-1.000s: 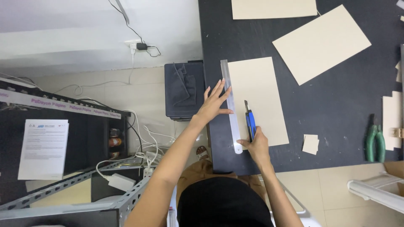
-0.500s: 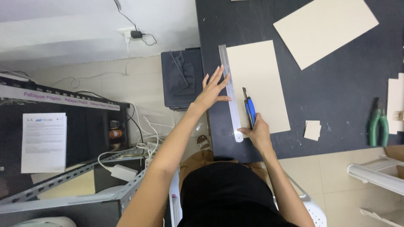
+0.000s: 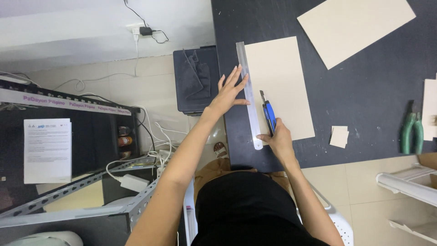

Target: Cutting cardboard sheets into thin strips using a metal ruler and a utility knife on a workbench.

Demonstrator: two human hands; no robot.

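A beige cardboard sheet (image 3: 282, 86) lies on the dark cutting mat (image 3: 364, 105). A long metal ruler (image 3: 248, 91) runs along the sheet's left edge. My left hand (image 3: 230, 91) presses flat on the ruler near its middle, fingers spread. My right hand (image 3: 276, 136) grips a blue utility knife (image 3: 269, 116), its blade tip resting on the sheet just right of the ruler.
A larger cardboard sheet (image 3: 355, 27) lies at the top right. A small cardboard offcut (image 3: 339, 135) and green pliers (image 3: 411, 132) sit on the right. A dark box (image 3: 196, 79) stands left of the table, with cables (image 3: 150, 136) and a metal shelf frame (image 3: 82, 191) on the floor side.
The view has shifted slightly, so the sheet and ruler sit lower in the frame. Both hands keep their hold on ruler and knife.
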